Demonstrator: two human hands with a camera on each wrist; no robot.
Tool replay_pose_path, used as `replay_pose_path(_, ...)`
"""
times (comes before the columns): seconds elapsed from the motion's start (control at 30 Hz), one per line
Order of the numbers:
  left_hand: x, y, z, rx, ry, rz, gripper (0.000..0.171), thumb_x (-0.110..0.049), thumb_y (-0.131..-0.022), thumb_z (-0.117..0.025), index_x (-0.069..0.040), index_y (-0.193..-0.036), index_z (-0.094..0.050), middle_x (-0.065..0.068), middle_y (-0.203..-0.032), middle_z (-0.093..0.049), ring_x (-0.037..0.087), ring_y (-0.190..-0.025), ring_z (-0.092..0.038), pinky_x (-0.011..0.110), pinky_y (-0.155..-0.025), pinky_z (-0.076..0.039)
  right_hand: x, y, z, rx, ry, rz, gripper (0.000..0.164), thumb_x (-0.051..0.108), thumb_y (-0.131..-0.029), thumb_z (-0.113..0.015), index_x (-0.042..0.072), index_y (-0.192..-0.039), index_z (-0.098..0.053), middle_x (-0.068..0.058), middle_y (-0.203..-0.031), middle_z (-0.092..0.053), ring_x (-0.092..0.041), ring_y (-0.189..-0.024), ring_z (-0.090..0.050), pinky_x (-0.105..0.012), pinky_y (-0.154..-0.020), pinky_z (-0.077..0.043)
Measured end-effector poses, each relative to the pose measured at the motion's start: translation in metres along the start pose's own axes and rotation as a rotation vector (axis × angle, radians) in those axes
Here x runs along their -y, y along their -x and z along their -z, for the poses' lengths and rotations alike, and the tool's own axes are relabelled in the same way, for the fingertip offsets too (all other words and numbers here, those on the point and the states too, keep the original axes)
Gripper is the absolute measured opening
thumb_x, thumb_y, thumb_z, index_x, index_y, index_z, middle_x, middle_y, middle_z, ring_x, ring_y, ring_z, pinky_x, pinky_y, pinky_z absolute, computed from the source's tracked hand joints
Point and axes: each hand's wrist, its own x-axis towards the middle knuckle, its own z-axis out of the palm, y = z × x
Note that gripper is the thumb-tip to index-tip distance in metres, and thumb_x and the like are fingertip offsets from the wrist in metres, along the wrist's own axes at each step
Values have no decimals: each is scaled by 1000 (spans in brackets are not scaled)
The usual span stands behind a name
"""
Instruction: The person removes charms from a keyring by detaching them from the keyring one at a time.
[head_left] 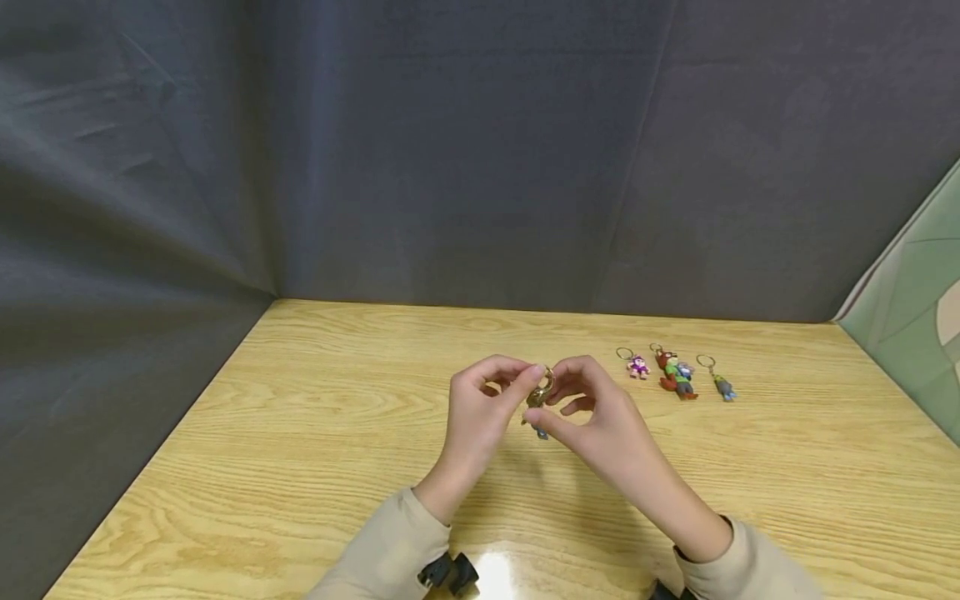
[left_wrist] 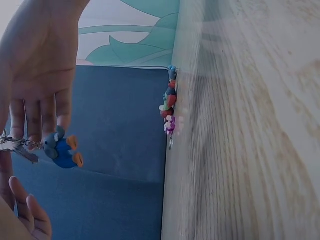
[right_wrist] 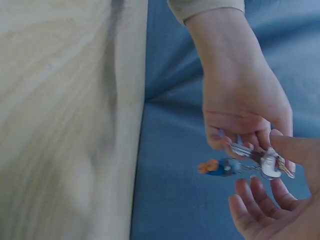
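Observation:
Above the table both hands meet over a key ring (head_left: 550, 383) with metal keys (right_wrist: 250, 152) on it. My left hand (head_left: 478, 412) pinches the ring between thumb and forefinger. From the other side, my right hand (head_left: 611, 425) holds the keys by thumb and fingers. A small blue figure with a grey head and orange feet (left_wrist: 64, 154) dangles from the ring on a short chain. In the head view the fingers partly cover the keys and the figure.
On the wooden table (head_left: 315, 433), to the right, lie a purple and pink figure keychain (head_left: 638, 367), a cluster of red, green and grey figures (head_left: 677, 377), and a yellow and blue figure keychain (head_left: 723, 387). Dark cloth (head_left: 450, 167) hangs behind.

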Motion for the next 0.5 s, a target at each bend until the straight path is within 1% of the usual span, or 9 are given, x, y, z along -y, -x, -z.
replay_pose_path(0.2,-1,1,0,11,-4,-20,13,-25,-89,-75,-12,-87,-78,-5,-83,-73,15,-78,-57,33,-71,-39,-4,1,-7,-24,-42,1,29,10,-87,-78,4,-110,-61,-3,-97,-66,-16,-88,-63,-29,-78,-54)
replay_pose_path(0.33,-1,-1,1,4,-25,-34,12,-25,-89,-76,-14,-87,-79,-7,-84,-72,15,-78,-55,33,-71,-40,-7,0,-5,-46,-39,10,26,6,-88,-74,4,-112,-63,-4,-97,-67,-16,-90,-64,-28,-79,-54)
replay_pose_path(0.4,0,-1,1,1,-28,-33,12,-25,-89,-76,-14,-89,-79,-7,-85,-73,15,-79,-55,33,-71,-41,-8,0,-4,-57,-31,11,25,6,-89,-73,4,-113,-65,-3,-99,-67,-16,-90,-64,-29,-81,-54)
replay_pose_path(0.5,1,-2,2,-7,-24,-28,12,-24,-88,-76,-13,-89,-79,-6,-83,-72,14,-78,-56,32,-69,-41,-10,-1,-1,-97,-49,41,22,6,-91,-71,5,-113,-68,-3,-102,-68,-14,-90,-65,-26,-84,-52)
